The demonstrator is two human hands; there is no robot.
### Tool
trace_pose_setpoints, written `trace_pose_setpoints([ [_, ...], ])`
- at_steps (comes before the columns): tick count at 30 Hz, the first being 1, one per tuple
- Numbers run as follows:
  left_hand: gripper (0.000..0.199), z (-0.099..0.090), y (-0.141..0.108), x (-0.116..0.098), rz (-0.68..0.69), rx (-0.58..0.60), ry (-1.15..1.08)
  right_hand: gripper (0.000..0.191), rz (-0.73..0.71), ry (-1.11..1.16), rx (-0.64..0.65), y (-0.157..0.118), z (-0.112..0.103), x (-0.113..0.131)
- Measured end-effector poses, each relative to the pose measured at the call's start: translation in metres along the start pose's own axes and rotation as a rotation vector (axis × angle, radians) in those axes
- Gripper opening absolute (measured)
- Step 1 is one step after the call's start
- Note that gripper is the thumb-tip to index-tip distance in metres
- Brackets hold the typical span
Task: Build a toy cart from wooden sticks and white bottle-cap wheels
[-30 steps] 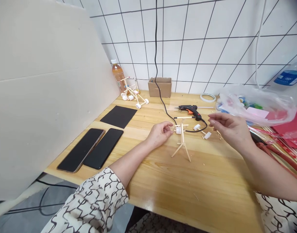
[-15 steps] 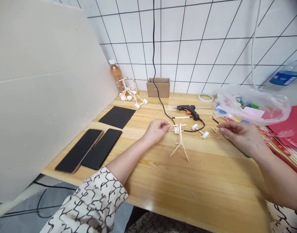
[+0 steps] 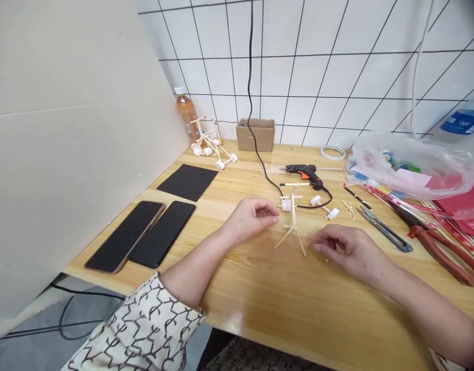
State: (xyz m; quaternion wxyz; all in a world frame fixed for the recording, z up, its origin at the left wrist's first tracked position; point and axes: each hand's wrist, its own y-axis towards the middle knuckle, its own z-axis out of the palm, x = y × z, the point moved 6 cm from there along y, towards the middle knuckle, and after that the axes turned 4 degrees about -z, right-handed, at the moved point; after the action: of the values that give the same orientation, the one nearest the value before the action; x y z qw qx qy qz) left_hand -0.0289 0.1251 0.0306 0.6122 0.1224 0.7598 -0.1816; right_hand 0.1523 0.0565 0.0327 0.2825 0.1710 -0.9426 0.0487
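Note:
A small frame of thin wooden sticks [image 3: 293,216] stands on the table, with splayed legs in front, a white wheel [image 3: 285,205] behind and a black-wrapped crossbar [image 3: 296,184] on top. Just left of it is my left hand [image 3: 256,219], its fingers loosely curled and a gap showing between thumb and fingers; nothing is visible in it. My right hand [image 3: 347,250] hovers low to the right of the legs, also loosely curled with thumb apart, and I see nothing in it. A stick axle with two white wheels [image 3: 325,207] lies behind, between frame and scissors.
Behind the frame lies a black glue gun [image 3: 304,172] with its cord. Thread scissors [image 3: 386,229], a black strip [image 3: 356,197], red-handled pliers [image 3: 441,247] and a plastic bag [image 3: 410,165] are at right. Two phones [image 3: 163,234], a black sheet [image 3: 188,181] and another wheeled stick model [image 3: 209,141] are at left.
My right hand has come away from the black strip, leftward and nearer to the frame, uncovering the scissors. My left hand's fingers have loosened beside the frame. The view has shifted slightly.

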Motion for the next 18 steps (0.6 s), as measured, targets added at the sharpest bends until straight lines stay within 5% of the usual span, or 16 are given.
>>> trace_pose_setpoints([
  [12,0.013,0.016,-0.003,0.011,-0.075,0.264,0.203,0.01,-0.002,-0.068,0.088,-0.003,0.015,0.003],
  [18,0.008,0.018,-0.002,0.009,-0.001,0.224,0.172,0.009,-0.007,-0.1,0.111,-0.001,0.022,0.005],
])
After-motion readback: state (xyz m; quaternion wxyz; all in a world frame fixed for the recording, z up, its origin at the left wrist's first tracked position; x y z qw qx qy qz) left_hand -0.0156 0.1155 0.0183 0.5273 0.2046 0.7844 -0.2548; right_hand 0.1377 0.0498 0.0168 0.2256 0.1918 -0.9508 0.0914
